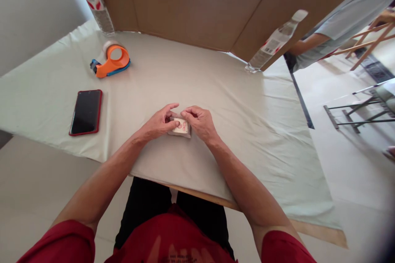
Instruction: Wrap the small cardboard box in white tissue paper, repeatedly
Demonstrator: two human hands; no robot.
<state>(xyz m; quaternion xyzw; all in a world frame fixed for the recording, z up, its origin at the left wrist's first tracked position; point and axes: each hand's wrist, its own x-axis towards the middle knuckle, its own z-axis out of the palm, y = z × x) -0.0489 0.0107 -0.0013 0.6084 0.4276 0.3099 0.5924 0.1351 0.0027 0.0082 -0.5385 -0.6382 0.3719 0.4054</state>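
A small pale box [181, 128] with red print on its top lies on the cloth near the front of the table. My left hand [159, 122] grips it from the left, the thumb pressed on its top face and the index finger raised. From the right, my right hand [200, 122] has thumb and index finger pinched together at the box's far right edge. Whether a flap or a bit of wrapping is between those fingertips is too small to make out. My fingers hide the box's far side.
A phone [86, 111] in a red case and an orange tape dispenser [113, 62] lie to the left. Clear bottles [98, 8] [274, 45] stand against a cardboard panel [197, 4]. Beyond the right edge are a person's arm [311, 44] and a folding stool [367, 107].
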